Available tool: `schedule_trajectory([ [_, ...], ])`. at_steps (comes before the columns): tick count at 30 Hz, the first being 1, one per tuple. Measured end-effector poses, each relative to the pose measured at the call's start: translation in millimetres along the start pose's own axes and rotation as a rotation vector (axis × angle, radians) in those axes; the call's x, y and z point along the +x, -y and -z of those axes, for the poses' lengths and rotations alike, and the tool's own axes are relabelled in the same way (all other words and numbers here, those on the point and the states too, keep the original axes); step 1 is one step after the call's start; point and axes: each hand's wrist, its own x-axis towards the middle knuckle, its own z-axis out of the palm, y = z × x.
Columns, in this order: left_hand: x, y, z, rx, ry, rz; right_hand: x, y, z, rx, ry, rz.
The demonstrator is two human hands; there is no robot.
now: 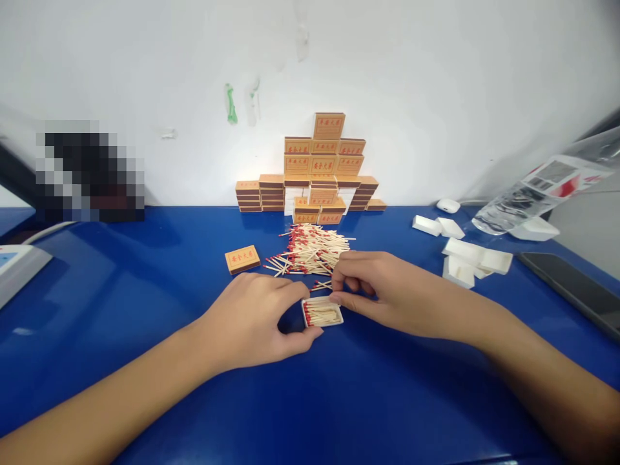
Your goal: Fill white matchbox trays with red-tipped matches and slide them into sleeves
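Note:
My left hand curls round the left end of a small white matchbox tray, thumb on the near side and fingers on the far side. Red-headed matches lie in the tray, heads toward the left. At its far right corner my right hand is closed in a pinch, the thumb tip against the tray; what is between its fingertips is hidden. Just beyond the hands spreads a heap of loose matches. A closed orange matchbox lies left of the heap.
Stacked matchboxes rise against the wall behind the heap. White trays lie at right, near a plastic bottle, a white earphone case and a dark phone. A white device sits at the left edge of the blue table.

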Motion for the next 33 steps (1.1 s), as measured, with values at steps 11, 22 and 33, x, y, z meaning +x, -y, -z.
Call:
schedule_trajectory([
  [11,0.2,0.1,0.5,0.011,0.031,0.032,-3.6,5.1,1.4,0.053,0.054,0.003],
  [22,1.8,-0.3,0.5,0.011,0.048,0.056,-0.3,1.4,-0.4,0.138,0.098,-0.003],
  [33,0.7,1.3,0.2,0.019,0.042,0.050,-1.1,4.7,-0.6,0.124,0.076,-0.006],
])
